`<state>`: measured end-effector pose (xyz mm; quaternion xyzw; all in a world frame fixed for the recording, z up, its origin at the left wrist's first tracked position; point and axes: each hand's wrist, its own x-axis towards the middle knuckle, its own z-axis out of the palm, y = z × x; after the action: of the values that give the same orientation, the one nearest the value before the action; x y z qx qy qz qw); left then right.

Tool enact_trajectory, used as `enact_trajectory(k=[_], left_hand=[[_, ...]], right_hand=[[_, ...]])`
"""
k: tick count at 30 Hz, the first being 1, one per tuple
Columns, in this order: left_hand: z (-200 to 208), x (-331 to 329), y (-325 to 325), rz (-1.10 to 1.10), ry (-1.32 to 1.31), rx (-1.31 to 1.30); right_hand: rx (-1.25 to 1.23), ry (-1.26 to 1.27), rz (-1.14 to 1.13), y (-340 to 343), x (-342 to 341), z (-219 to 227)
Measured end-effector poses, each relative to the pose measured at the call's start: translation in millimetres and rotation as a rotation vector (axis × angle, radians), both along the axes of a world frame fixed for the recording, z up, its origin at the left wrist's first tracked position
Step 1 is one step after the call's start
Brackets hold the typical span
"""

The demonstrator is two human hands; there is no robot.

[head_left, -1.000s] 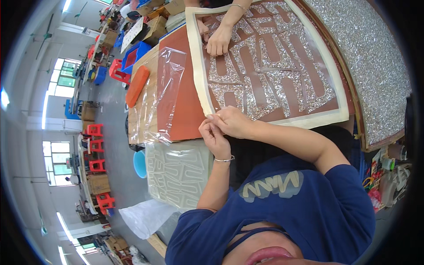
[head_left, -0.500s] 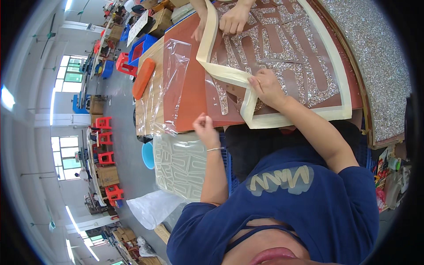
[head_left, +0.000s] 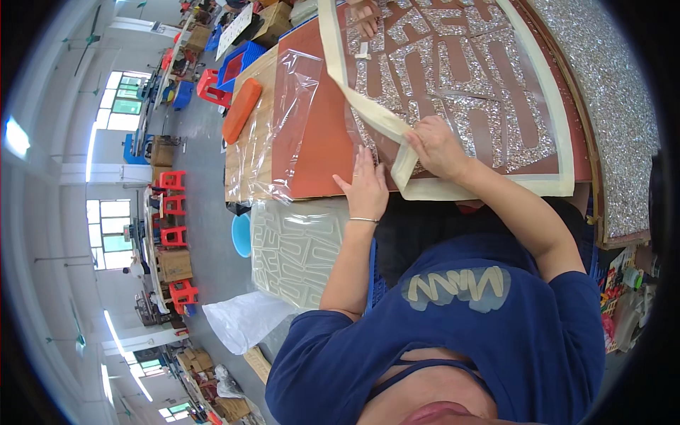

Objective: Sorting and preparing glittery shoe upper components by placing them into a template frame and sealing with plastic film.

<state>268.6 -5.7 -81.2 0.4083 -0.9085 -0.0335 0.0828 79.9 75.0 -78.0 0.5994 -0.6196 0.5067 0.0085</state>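
My right hand (head_left: 437,149) pinches a folded part of a cream strip (head_left: 375,117) that borders a glittery sheet with cut-out shapes (head_left: 451,62). The sheet lies on a reddish-brown board (head_left: 312,156). My left hand (head_left: 365,188) rests open, fingers stretched out, at the near edge of the sheet, left of the fold. Its fingertips touch the sheet or sit just over it; which one I cannot tell. Another person's hand (head_left: 365,18) is at the sheet's far side, by a small pale piece (head_left: 363,51).
Crumpled clear film (head_left: 294,106) and an orange oblong object (head_left: 242,111) lie to the left. Below them hangs a clear sheet with outlined shapes (head_left: 297,248), near a light blue basin (head_left: 241,235). A sparkling silver surface (head_left: 616,106) stands at the right.
My left hand has moved right and up to the sheet, its curled fingers now spread. My right hand keeps its pinch. The other person's hands have drawn back, one now out of view.
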Motion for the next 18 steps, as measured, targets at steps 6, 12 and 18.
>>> enact_trajectory(k=[6,12,18], left_hand=[[-3,-2,8,0.018,-0.044,-0.044],[-2,-2,10,0.031,0.012,-0.075],[-10,10,-25,0.133,0.928,0.572]], right_hand=[[-0.05,-0.128,-0.222,8,-26,7],[-0.158,-0.958,-0.459,49,-123,68],[-0.065,-0.901,-0.337,64,-120,80]])
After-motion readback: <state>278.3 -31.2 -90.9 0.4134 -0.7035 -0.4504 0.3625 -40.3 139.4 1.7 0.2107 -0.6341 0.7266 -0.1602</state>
